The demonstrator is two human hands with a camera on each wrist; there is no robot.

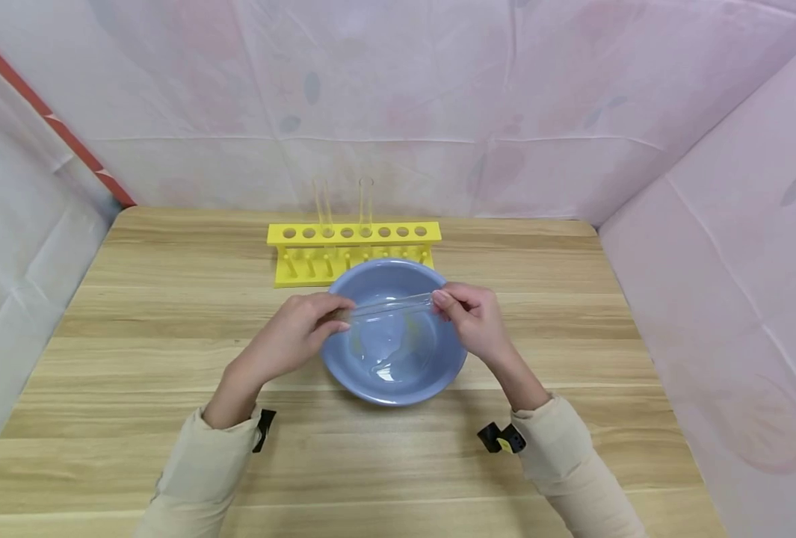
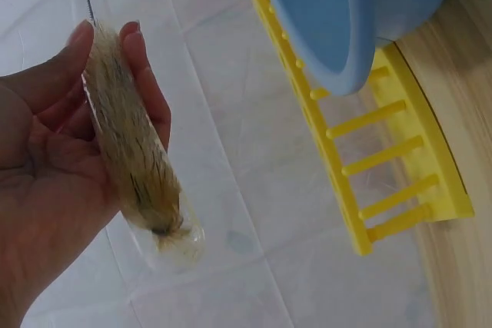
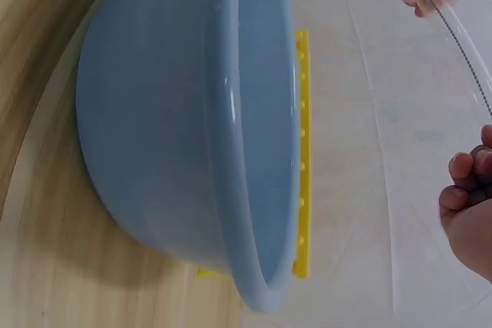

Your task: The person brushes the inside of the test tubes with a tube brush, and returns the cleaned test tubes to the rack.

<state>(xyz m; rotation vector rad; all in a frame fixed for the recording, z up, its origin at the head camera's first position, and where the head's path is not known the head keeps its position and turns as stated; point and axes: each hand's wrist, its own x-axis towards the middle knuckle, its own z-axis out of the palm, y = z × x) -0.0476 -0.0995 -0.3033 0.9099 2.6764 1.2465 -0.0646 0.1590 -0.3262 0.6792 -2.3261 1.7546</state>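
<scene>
A clear glass test tube (image 1: 394, 305) is held nearly level over the blue basin (image 1: 392, 399). My left hand (image 1: 297, 334) grips its rounded end between thumb and fingers. Inside that end sit the pale bristles of a test tube brush (image 2: 132, 132), pressed against the glass. The brush's twisted wire runs along the tube toward my right hand (image 1: 473, 317), whose curled fingers pinch the wire handle near the tube's mouth; those fingers hide the grip itself. Water shows in the bottom of the basin.
Behind the basin stands a yellow test tube rack (image 1: 353, 234) with a row of holes and pegs. Two clear test tubes (image 1: 366, 205) stand upright in it. Patterned cloth (image 1: 398, 97) hangs along the back and sides of the wooden table (image 1: 169, 336).
</scene>
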